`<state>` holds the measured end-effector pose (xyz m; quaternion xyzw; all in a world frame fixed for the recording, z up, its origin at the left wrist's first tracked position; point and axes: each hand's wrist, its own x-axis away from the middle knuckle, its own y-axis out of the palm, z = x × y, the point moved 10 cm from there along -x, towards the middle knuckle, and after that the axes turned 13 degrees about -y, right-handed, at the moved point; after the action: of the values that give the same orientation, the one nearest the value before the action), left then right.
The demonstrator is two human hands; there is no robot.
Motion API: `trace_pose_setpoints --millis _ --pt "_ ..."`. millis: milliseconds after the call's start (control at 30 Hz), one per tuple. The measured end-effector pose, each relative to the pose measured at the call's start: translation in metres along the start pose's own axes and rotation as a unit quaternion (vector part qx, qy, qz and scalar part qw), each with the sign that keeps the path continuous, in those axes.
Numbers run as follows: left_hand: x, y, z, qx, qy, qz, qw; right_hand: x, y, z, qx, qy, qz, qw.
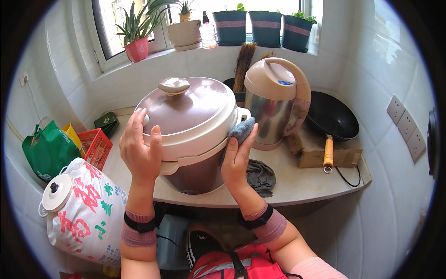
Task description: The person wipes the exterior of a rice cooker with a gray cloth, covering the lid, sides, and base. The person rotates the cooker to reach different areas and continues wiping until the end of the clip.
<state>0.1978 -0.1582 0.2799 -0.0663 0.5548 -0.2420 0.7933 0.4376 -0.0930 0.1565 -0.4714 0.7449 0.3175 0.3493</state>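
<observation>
A large electric cooker (200, 146) stands on the counter before me, with a cream rim and a mauve-brown body. Its mauve lid (195, 111) is on and carries a shiny knob (174, 85). My left hand (142, 150) lies against the cooker's left side, fingers straight and thumb apart, touching the rim. In my right hand (238, 162) is a blue-grey cloth (242, 129), pressed to the cooker's right side just below a side handle (243, 114). A dark grey crumpled cloth (260, 177) lies on the counter beside my right wrist.
A steel soymilk maker (273, 115) stands right of the cooker. Beyond it a black wok (332, 115) rests on a cardboard box (320, 153). A white printed sack (87, 216) bearing a lid (58, 192), a green bag (50, 153) and a red basket (98, 146) are at left.
</observation>
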Motion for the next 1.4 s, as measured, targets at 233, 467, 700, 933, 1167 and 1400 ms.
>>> trace_pose_setpoints --millis 233,467,700,933,1167,1400 --pt "0.000 -0.001 0.006 0.003 0.000 0.001 1.000 -0.020 -0.007 0.031 -0.118 0.046 0.018 0.992" --pt "0.000 0.001 0.006 -0.002 0.008 0.008 1.000 0.042 0.005 0.004 -0.055 -0.025 -0.062 0.996" --pt "0.000 0.001 0.004 0.005 0.014 0.007 1.000 0.038 -0.006 -0.053 -0.092 -0.097 -0.051 0.990" --pt "0.000 0.001 0.007 -0.005 0.014 0.010 1.000 0.026 0.025 -0.066 0.132 -0.246 -0.150 0.948" --pt "0.000 0.002 0.006 0.008 0.011 0.012 1.000 0.093 0.002 0.010 -0.014 -0.023 -0.086 0.996" --pt "0.000 0.001 0.002 -0.003 0.016 0.019 1.000 0.033 0.005 -0.047 -0.331 0.077 0.058 0.939"
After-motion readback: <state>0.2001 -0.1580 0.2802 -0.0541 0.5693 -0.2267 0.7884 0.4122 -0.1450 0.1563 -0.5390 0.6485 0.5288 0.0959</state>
